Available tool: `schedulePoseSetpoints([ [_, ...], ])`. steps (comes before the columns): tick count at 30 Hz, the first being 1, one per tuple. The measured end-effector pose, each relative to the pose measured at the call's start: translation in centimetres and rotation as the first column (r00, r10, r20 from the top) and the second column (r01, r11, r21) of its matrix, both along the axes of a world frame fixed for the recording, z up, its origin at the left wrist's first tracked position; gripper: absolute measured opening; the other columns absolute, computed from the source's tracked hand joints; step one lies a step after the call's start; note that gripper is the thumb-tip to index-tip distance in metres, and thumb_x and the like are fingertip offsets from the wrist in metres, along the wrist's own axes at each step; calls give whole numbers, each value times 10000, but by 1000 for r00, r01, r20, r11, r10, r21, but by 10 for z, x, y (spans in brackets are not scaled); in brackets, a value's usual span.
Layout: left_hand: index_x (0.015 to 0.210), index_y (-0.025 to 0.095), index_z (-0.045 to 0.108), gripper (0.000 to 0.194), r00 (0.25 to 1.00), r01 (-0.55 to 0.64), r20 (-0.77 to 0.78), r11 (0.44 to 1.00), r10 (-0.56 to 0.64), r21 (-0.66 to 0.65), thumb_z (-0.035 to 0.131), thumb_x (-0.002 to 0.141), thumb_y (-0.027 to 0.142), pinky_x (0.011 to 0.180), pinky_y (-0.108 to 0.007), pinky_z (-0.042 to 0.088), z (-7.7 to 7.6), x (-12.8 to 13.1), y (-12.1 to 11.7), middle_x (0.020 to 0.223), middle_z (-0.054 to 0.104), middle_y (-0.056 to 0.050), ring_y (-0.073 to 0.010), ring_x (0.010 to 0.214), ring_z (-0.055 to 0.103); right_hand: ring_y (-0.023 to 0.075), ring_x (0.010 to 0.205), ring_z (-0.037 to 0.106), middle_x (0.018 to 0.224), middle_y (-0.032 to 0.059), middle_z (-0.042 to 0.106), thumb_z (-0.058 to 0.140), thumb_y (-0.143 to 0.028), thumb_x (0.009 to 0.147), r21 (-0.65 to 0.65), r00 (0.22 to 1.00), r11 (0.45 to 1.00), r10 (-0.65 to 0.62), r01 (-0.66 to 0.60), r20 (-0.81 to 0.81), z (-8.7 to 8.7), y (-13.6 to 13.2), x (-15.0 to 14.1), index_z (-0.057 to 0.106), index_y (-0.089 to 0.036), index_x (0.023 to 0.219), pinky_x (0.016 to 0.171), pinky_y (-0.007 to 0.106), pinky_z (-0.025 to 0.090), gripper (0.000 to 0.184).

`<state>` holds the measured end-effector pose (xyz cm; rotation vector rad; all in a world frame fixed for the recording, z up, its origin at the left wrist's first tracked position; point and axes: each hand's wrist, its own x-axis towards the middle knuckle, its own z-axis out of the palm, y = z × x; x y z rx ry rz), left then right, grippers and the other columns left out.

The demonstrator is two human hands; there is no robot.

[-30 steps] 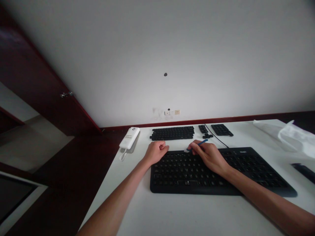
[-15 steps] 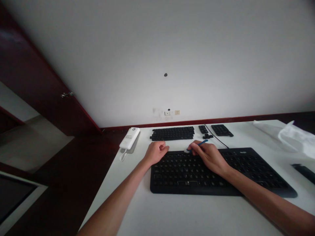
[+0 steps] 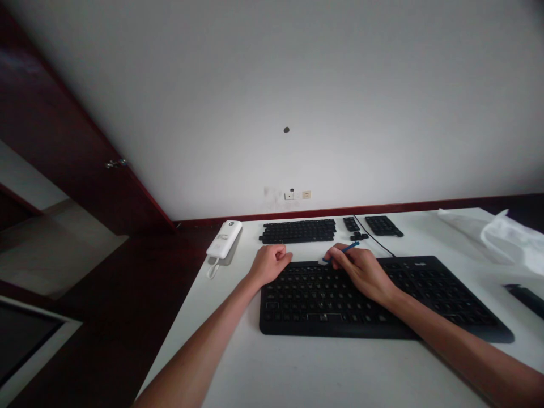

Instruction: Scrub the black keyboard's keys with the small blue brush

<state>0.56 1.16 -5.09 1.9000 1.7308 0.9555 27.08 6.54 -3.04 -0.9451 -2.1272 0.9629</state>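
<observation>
A black keyboard base [image 3: 340,327] with its keycaps off lies on the white table. In my right hand [image 3: 361,269] is a small blue-handled brush [image 3: 351,247], its pale tip touching the base's top edge. My left hand [image 3: 272,262] is curled closed and rests at the base's upper left corner; whether anything is inside it is hidden. Removed keycaps sit behind the base: a large block of keycaps [image 3: 297,231], a small group [image 3: 351,223], a few loose keycaps [image 3: 359,236] and a number-pad block [image 3: 382,225].
A white power bank [image 3: 224,238] with a short cable lies at the table's left. A crumpled white plastic bag [image 3: 510,238] and a dark strip-like object [image 3: 527,299] are on the right. The keyboard's cord [image 3: 376,241] runs towards the wall. A dark red door [image 3: 85,124] stands at the left.
</observation>
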Motion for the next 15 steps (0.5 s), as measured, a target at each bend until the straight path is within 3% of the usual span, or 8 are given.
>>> schedulePoseSetpoints([
  [15,624,186,292,424,1000,-6,-10,1000,6,8,547,909,368,595,-258,225,-4,-1,2,594,299,51,-103,586,305,199,750,626,790,14,683,418,-581,1042,19,1000,1000,-10,10,9,-4,3,0,654,-209,766,727,312,432,520],
])
